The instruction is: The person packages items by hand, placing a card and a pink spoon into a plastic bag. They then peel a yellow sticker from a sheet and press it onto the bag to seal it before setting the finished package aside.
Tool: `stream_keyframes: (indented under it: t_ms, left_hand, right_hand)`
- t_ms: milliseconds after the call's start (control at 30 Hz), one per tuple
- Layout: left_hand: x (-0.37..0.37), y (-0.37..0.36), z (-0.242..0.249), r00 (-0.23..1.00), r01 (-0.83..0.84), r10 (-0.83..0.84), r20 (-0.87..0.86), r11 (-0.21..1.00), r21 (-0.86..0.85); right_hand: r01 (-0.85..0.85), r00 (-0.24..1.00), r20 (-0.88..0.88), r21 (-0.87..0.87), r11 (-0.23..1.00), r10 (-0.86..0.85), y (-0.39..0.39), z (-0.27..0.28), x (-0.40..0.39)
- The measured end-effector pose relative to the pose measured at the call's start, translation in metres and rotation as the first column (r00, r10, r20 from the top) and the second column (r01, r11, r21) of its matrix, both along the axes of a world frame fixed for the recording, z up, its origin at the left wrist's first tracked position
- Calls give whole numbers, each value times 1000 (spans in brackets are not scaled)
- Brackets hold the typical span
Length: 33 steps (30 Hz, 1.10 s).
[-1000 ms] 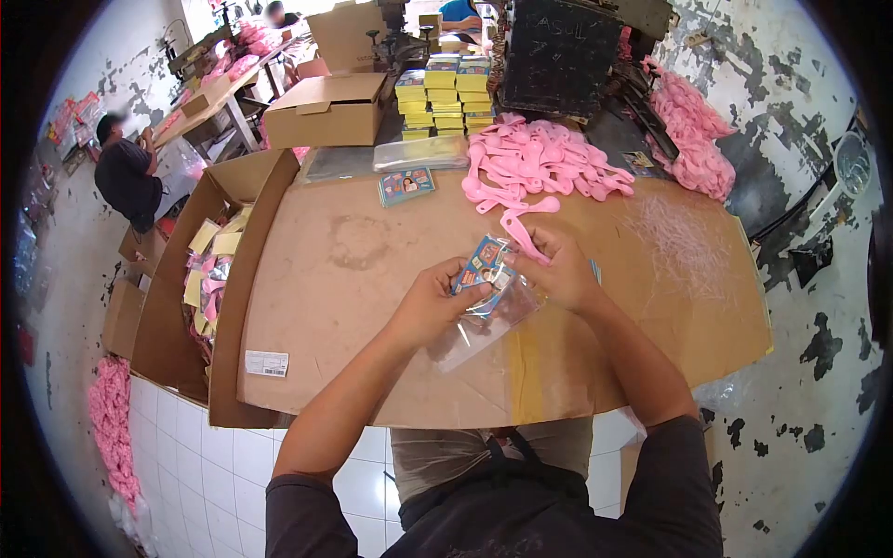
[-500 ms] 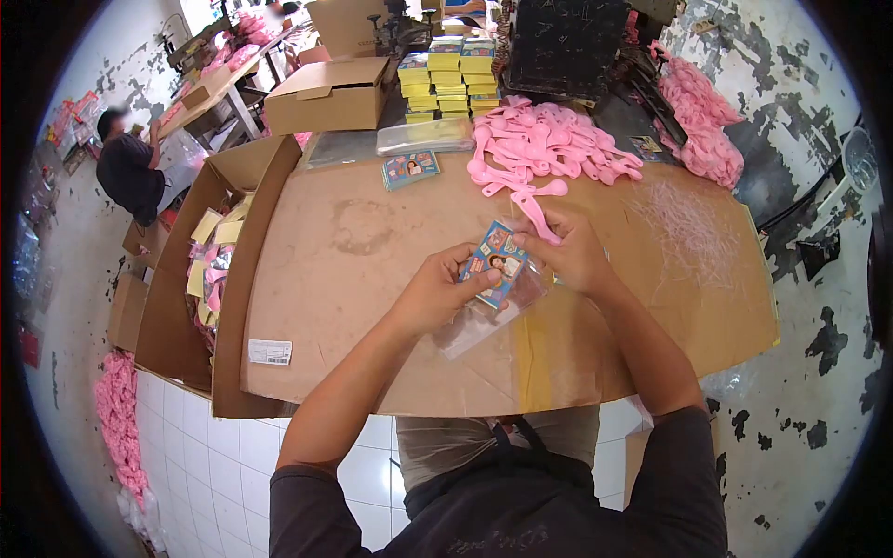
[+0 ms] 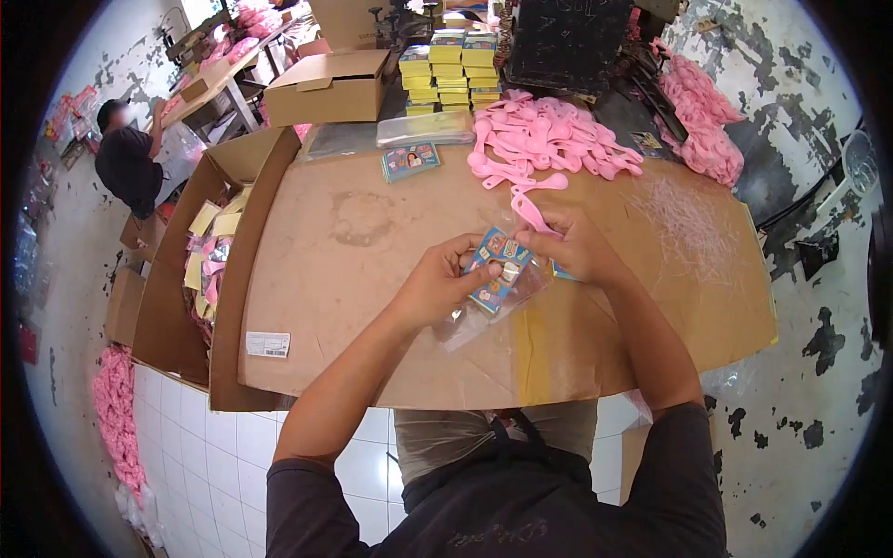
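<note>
My left hand (image 3: 435, 286) is closed on a blue printed card (image 3: 500, 262) and a clear plastic bag (image 3: 465, 331), with the thumb across the card's face. The bag hangs below the card, over the cardboard tabletop. Between the fingertips of my right hand (image 3: 584, 249) is a pink plastic spoon (image 3: 526, 210), its handle end in the pinch. These fingers are close to the card's upper right edge; whether they also touch the bag is hard to see. A bit of another blue card (image 3: 562, 271) shows beneath my right hand.
Ahead lie a heap of pink spoons (image 3: 549, 139), a small card stack (image 3: 410, 163), clear bags (image 3: 425, 128) and tall yellow-edged card stacks (image 3: 448, 70). An open carton (image 3: 240, 288) with packed pieces stands left. Plastic strands (image 3: 684, 232) lie right. Another person (image 3: 130, 163) sits far left.
The pink spoon and my right hand have shifted slightly, and the spoon's handle end is now deeper in the fingers. More of the blue card beneath my right hand shows.
</note>
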<state>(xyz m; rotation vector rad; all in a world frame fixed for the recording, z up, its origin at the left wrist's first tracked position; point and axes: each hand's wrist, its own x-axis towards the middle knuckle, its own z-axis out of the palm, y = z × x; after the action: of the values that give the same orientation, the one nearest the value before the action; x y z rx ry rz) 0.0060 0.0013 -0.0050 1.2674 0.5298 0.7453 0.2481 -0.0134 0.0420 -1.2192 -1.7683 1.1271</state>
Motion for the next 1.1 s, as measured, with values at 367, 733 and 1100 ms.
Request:
stream_keyframes:
  t_ms: [367,733,1100]
  left_hand:
    - [-2,-1,3,997,-68,69,-18,995,69]
    - [-6,-2,8,994,-60,62,-93,998,27]
    - [1,-8,7,996,-66,70,-57,995,73]
  right_hand:
    - [122,875,-463,-77,989,-144,17,-6,20]
    - [165,852,-501,-12,986,-149,18,27,-13]
    - [57,978,-208,174,983,-20,15,43,-18]
